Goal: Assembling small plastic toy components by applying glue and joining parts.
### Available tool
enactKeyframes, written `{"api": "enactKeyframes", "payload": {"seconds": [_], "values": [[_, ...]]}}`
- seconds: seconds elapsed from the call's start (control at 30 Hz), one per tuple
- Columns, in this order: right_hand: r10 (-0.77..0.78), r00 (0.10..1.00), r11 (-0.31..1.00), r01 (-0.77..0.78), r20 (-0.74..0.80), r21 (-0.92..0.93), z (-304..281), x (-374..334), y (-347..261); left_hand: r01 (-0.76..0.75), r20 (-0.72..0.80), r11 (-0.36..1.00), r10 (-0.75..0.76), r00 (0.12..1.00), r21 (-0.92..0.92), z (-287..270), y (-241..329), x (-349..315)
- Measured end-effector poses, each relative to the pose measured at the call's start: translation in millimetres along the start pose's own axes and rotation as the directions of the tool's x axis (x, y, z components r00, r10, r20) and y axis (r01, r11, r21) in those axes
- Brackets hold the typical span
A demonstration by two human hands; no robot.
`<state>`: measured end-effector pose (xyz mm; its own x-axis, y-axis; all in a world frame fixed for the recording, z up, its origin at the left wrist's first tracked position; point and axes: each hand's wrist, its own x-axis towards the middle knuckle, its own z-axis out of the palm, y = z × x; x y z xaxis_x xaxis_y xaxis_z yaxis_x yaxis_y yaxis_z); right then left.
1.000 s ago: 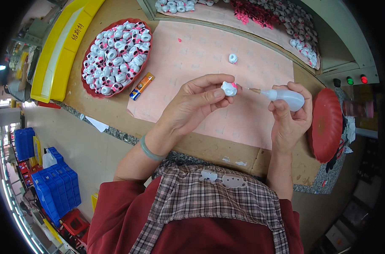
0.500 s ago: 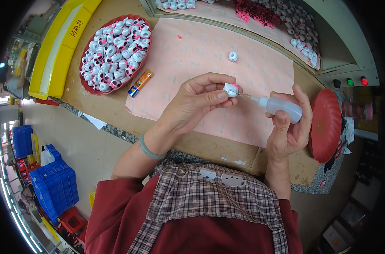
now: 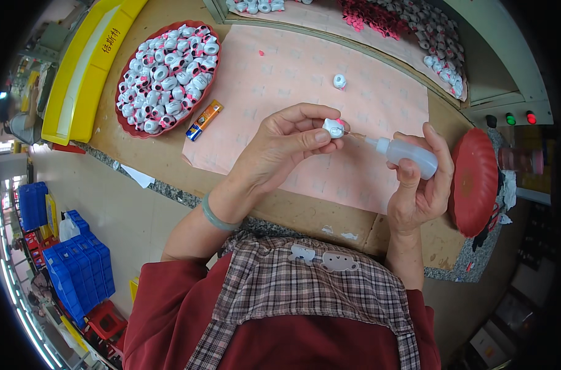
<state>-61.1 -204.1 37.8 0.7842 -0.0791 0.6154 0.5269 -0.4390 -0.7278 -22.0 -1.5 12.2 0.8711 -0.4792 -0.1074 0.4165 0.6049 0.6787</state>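
Between the thumb and fingers of my left hand (image 3: 292, 142) is a small white figurine head (image 3: 333, 128) with a bit of pink on it. My right hand (image 3: 422, 185) grips a translucent squeeze bottle (image 3: 413, 158), tilted so its thin nozzle points left at the figurine head. The nozzle tip is at or very close to the piece's right side; whether it touches, I cannot tell. Another white figurine head (image 3: 339, 81) sits alone on the pink paper (image 3: 274, 74) beyond my hands.
A red scalloped tray (image 3: 121, 117) heaped with white and pink heads stands at the left, beside an orange-and-blue glue-stick-like tube (image 3: 204, 120) and a yellow bin (image 3: 77, 123). Another red tray (image 3: 476, 183) is at right. A metal-framed shelf (image 3: 502, 102) with more pieces borders the far side.
The figurine head and my left fingers have shifted slightly left and up. The bottle in my right hand has moved a little left with them.
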Motion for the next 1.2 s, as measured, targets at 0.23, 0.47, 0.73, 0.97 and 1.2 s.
{"api": "enactKeyframes", "payload": {"seconds": [0.23, 0.47, 0.73, 0.97, 1.2], "values": [[-0.028, 0.998, 0.997, 0.032, 0.053, -0.071, -0.2, 0.0, 0.3, -0.025, -0.015, 0.999, 0.025, 1.000, 0.043, -2.3, 0.0, 0.4], [0.013, 1.000, 1.000, -0.013, 0.025, -0.017, 2.2, -1.5, 0.8, -0.052, -0.051, 0.994, 0.057, 0.997, 0.097, -3.6, -1.6, 1.1], [0.063, 0.997, 0.998, -0.064, 0.040, 0.021, 3.5, 1.2, -0.9, -0.015, -0.048, 0.997, 0.018, 0.999, 0.070, -2.0, -3.2, 1.3], [0.060, 0.998, 0.998, -0.060, 0.007, 0.030, 4.3, -3.5, 1.6, 0.018, -0.008, 1.000, -0.018, 1.000, 0.000, -3.9, -5.7, -0.2], [0.069, 0.997, 0.994, -0.066, -0.026, 0.088, 1.7, -2.5, 3.5, 0.055, 0.019, 0.992, -0.054, 0.998, -0.111, -5.3, -2.4, -0.6]]}}
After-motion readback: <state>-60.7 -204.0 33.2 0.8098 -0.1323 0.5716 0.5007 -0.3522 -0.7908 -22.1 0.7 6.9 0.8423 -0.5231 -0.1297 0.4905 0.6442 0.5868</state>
